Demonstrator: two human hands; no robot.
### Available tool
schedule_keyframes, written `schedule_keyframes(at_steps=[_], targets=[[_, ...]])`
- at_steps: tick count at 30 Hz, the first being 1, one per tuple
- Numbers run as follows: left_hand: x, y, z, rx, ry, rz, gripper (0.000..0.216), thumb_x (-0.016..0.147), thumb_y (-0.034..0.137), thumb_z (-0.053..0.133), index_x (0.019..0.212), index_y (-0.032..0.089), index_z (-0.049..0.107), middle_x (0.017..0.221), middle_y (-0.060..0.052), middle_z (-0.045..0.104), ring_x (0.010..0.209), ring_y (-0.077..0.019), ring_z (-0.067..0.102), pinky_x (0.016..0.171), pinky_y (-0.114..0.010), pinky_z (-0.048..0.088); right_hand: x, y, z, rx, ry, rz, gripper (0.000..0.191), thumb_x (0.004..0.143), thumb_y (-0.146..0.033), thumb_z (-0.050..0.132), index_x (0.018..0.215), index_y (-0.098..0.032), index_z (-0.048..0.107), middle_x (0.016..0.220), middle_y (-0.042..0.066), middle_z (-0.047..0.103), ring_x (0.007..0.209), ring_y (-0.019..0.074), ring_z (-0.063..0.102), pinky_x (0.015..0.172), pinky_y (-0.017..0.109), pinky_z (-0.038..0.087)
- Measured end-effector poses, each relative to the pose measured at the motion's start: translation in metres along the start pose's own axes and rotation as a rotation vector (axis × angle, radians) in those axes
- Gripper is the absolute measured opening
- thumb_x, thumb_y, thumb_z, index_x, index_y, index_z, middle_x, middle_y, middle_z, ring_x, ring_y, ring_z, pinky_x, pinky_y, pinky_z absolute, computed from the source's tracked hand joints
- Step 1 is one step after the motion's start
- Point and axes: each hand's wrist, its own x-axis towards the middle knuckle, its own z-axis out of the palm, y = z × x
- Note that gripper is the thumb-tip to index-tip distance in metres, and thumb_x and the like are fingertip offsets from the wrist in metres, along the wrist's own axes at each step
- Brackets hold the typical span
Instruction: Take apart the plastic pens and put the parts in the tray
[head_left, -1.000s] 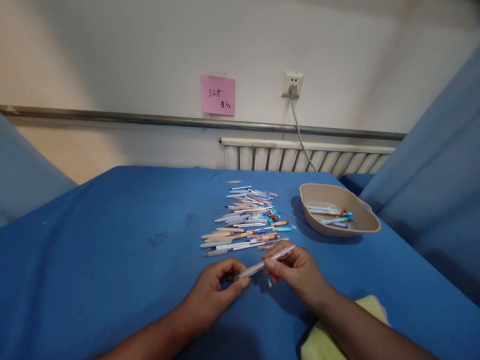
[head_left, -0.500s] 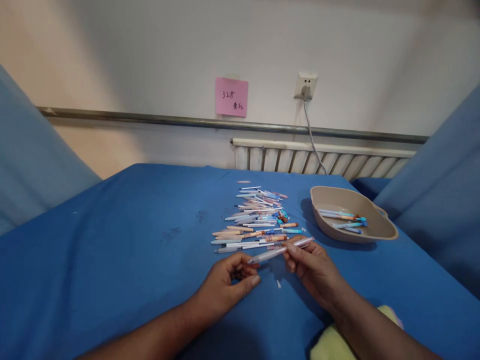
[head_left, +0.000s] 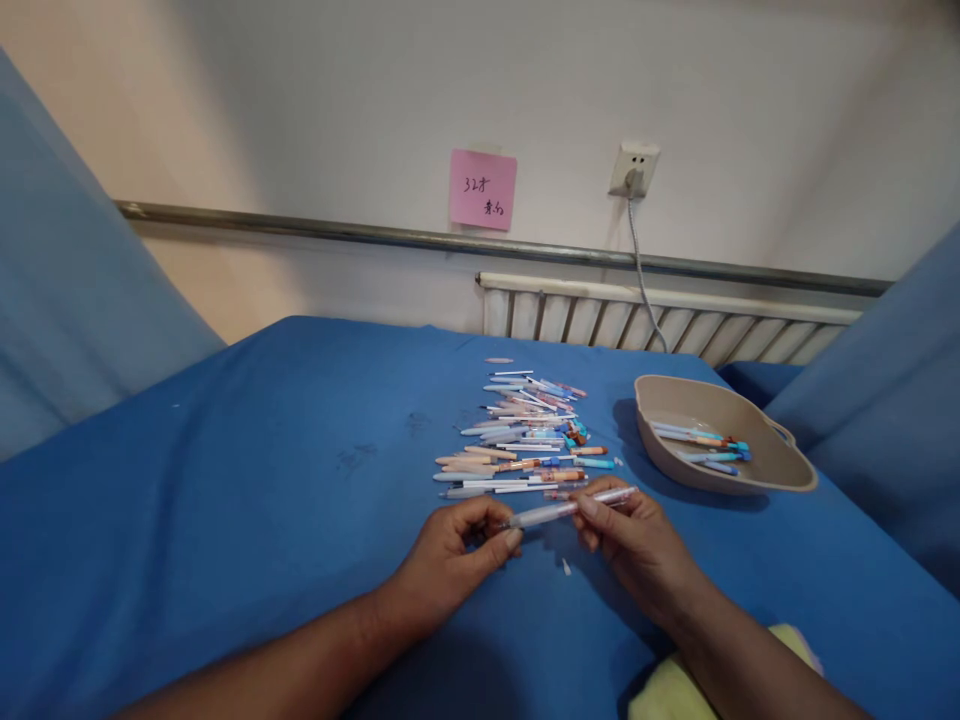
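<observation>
A pen (head_left: 547, 514) with a whitish clear front barrel and a pinkish rear part is held between my hands, tilted slightly up to the right. My right hand (head_left: 631, 540) pinches its rear part between thumb and fingers. Around its tip, the thumb and fingers of my left hand (head_left: 451, 551) close in, partly hiding the point. Just beyond my hands lies a spread of pen parts: pale blue and peach barrels (head_left: 480, 455), white refills (head_left: 517, 487) and coloured rear barrels (head_left: 536, 464). A small white piece (head_left: 566, 567) rests on the cloth below the pen.
To the right stands a beige basin (head_left: 780, 470) with several pens (head_left: 701, 437) inside. A yellow cloth (head_left: 671, 690) lies under my right forearm. Blue cloth (head_left: 262, 480) covers the table. Behind are a radiator (head_left: 551, 318), a metal rail (head_left: 360, 232) and a plugged-in cable (head_left: 639, 260).
My left fingers have closed onto the pen's tip, which was free in front of them before. My right hand keeps its grip. The whole view has shifted slightly.
</observation>
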Motion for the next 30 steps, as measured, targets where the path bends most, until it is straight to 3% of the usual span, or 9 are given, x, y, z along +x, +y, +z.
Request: schedule_keyframes(at_steps=[5, 18, 23, 26, 30], targets=[[0.0008, 0.0027, 0.0004, -0.089, -0.084, -0.044, 0.027, 0.083, 0.038, 0.055, 0.069, 0.015, 0.058, 0.063, 0.000, 0.060, 0.059, -0.0122, 0.054, 0.059, -0.023, 0.042, -0.0015, 0.0029, -0.0005, -0.060, -0.031, -0.031, 0.016, 0.074, -0.029, 0.077, 0.076, -0.016, 0.067, 0.064, -0.002, 0.064, 0.050, 0.0067, 0.052, 0.051, 0.019, 0.038], [0.0029, 0.0008, -0.0018, 0.053, 0.047, 0.030, 0.012, 0.074, 0.027, 0.066, 0.072, 0.015, 0.063, 0.066, 0.001, 0.057, 0.065, -0.0127, 0.051, 0.062, -0.024, 0.040, -0.0022, 0.0013, 0.0016, -0.163, -0.059, -0.072, 0.016, 0.074, -0.029, 0.076, 0.075, -0.017, 0.065, 0.061, -0.003, 0.063, 0.048, 0.0077, 0.052, 0.050, 0.021, 0.041], [0.0043, -0.0006, -0.0008, -0.081, -0.032, -0.045, 0.022, 0.078, 0.035, 0.063, 0.085, 0.015, 0.063, 0.068, 0.001, 0.059, 0.063, -0.0125, 0.053, 0.061, -0.023, 0.041, -0.0002, 0.0043, 0.0017, -0.145, -0.040, -0.074, 0.018, 0.075, -0.032, 0.074, 0.076, -0.016, 0.065, 0.060, -0.002, 0.063, 0.046, 0.0089, 0.053, 0.048, 0.022, 0.042], [0.0039, 0.0000, -0.0001, -0.113, -0.097, -0.113, 0.025, 0.080, 0.039, 0.059, 0.080, 0.014, 0.063, 0.066, 0.001, 0.061, 0.060, -0.0124, 0.054, 0.061, -0.024, 0.042, 0.0010, 0.0061, 0.0005, -0.118, -0.043, -0.092, 0.018, 0.076, -0.032, 0.073, 0.077, -0.016, 0.066, 0.061, -0.001, 0.064, 0.047, 0.0091, 0.053, 0.048, 0.022, 0.042], [0.0052, 0.0009, -0.0006, -0.102, -0.062, -0.115, 0.023, 0.076, 0.038, 0.064, 0.075, 0.015, 0.063, 0.061, 0.003, 0.057, 0.057, -0.0109, 0.050, 0.057, -0.022, 0.039, 0.0007, 0.0055, 0.0016, -0.086, -0.063, -0.069, 0.018, 0.075, -0.032, 0.074, 0.081, -0.016, 0.068, 0.060, -0.001, 0.063, 0.047, 0.0090, 0.052, 0.047, 0.021, 0.041]])
